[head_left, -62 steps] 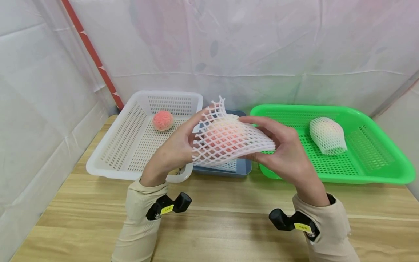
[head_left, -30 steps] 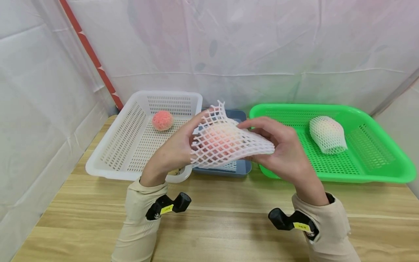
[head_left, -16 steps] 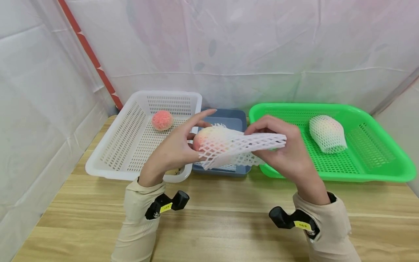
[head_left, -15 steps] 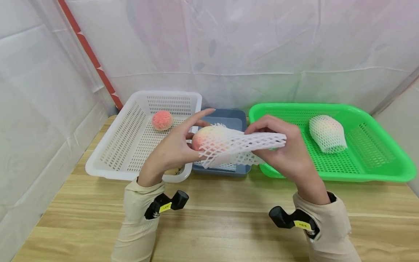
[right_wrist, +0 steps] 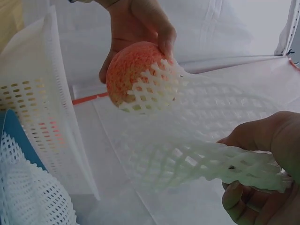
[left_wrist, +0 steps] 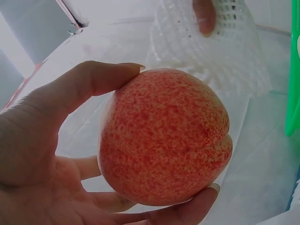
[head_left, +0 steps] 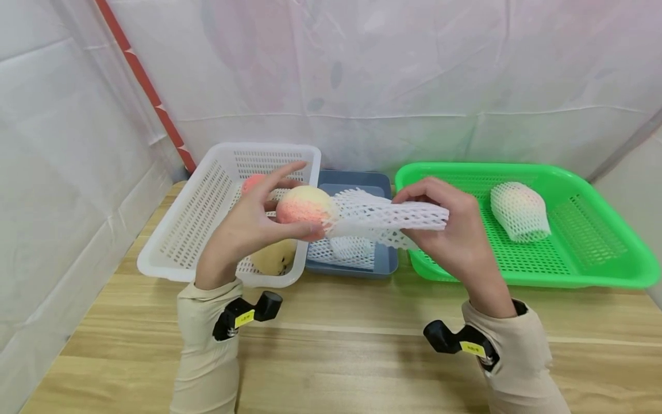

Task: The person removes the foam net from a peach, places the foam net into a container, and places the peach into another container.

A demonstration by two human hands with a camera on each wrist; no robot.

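My left hand grips a red-and-yellow peach between thumb and fingers, above the gap between the white basket and the blue tray. In my right hand a white foam net sleeve is pinched, its narrow end gathered in the fingers. The sleeve's wide mouth lies at the right side of the peach; most of the fruit is bare. The right wrist view shows some mesh across part of the peach. In the left wrist view, the peach fills the hand, with the sleeve behind it.
The white basket holds a pink fruit, partly hidden, and a yellow fruit. A blue tray contains foam nets. In the green basket lies a net-wrapped fruit.
The net covered the peach earlier. My left hand has moved left with the peach, baring most of it, while my right hand keeps hold of the sleeve nearly in place.
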